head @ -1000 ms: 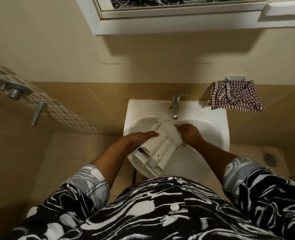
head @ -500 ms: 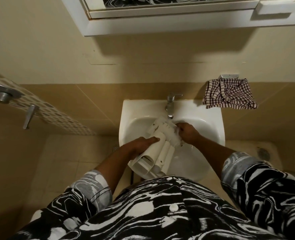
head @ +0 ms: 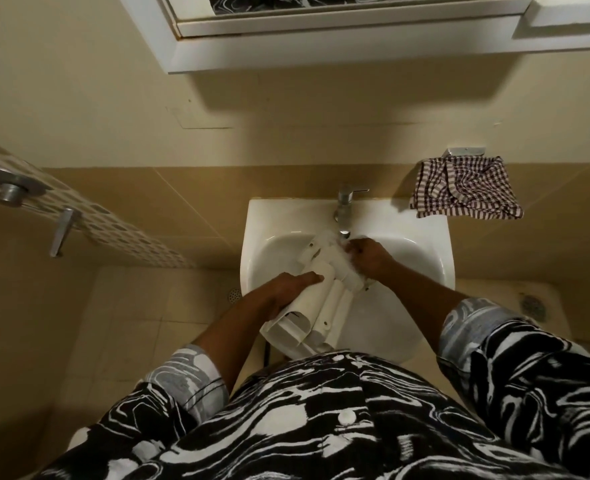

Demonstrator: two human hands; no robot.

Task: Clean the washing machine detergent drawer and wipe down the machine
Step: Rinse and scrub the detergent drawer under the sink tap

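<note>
The white plastic detergent drawer point(head: 316, 306) lies upside down across the white sink point(head: 421, 237), its far end under the chrome tap point(head: 344, 206), where water splashes on it. My left hand point(head: 288, 287) holds the drawer's near left side, fingers stretched along its rounded underside. My right hand point(head: 368, 259) is at the drawer's far right edge by the running water, fingers curled against the plastic; what they hold is blurred by the splash.
A checked cloth point(head: 466, 194) hangs from a wall hook right of the sink. A white mirror cabinet point(head: 338, 46) juts out above. Shower fittings point(head: 12, 192) are on the tiled wall at left. Floor drains point(head: 234, 295) sit beside the sink.
The far end of the drawer has come under the tap and water now splashes on it. My right hand has shifted up toward the tap. The view has moved slightly.
</note>
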